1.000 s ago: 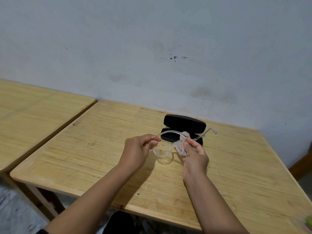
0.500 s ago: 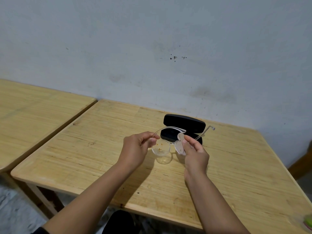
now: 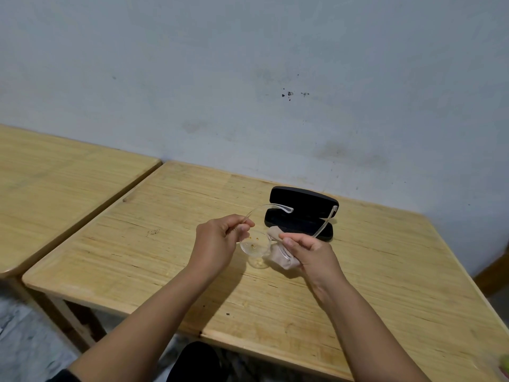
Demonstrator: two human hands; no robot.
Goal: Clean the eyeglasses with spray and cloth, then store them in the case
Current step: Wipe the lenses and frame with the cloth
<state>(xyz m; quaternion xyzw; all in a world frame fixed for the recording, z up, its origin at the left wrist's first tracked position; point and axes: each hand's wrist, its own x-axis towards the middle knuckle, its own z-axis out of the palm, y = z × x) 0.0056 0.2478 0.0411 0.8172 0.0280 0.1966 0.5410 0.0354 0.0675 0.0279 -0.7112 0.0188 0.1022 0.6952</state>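
Just above the table (image 3: 385, 271), the clear-framed glasses (image 3: 254, 245) hang between both hands, their arms pointing away toward twelve o'clock. Left hand (image 3: 217, 245) pinches the frame's left corner between thumb and curled fingers, while the right hand (image 3: 309, 255) pinches a beige cloth (image 3: 278, 257) over the right lens. Behind them at one o'clock, the black case (image 3: 303, 210) lies open on the wood, near the wall (image 3: 248, 78)

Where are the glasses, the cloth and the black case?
glasses (image 3: 254, 245), head view, on the clear left lens.
cloth (image 3: 279, 256), head view, on its beige fold.
black case (image 3: 303, 199), head view, on the open lid.
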